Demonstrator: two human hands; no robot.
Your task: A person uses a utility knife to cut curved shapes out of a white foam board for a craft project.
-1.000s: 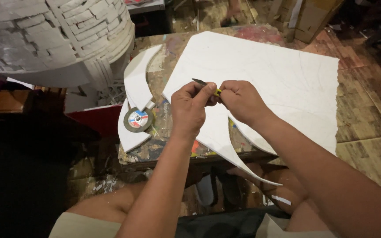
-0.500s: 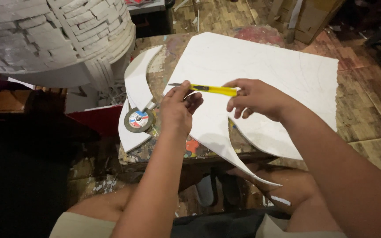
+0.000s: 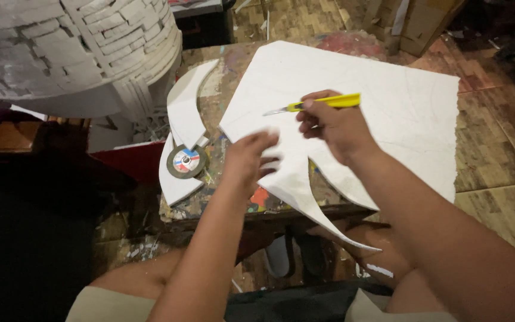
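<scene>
My right hand (image 3: 332, 126) is closed around a yellow knife (image 3: 320, 104), gripping the handle near its front so the thin metal blade sticks out to the left of my fingers, level and raised a little above the white sheet (image 3: 382, 89). That sheet lies flat on the worktop (image 3: 222, 71) under and beyond this hand, a big pale board with faint curved lines drawn on it; a long pointed tongue of it curves down toward me, past the worktop's near edge and over my knee. My left hand (image 3: 251, 160) is just below and to the left of the right one, apart from it, blurred, fingers loosely spread and holding nothing; it hovers over or rests on the sheet's near edge, and I cannot tell which. Further left of that hand sits a round disc (image 3: 186, 161) with a red, white and blue label, lying on top of two curved white strips (image 3: 185, 110) that have the same pale look as the sheet. Beyond those strips, up and to the left, stands a big round white model (image 3: 61, 48) covered in small brick-like pieces. The worktop itself is smeared with paint stains, with a red patch just beyond the sheet's far edge.
</scene>
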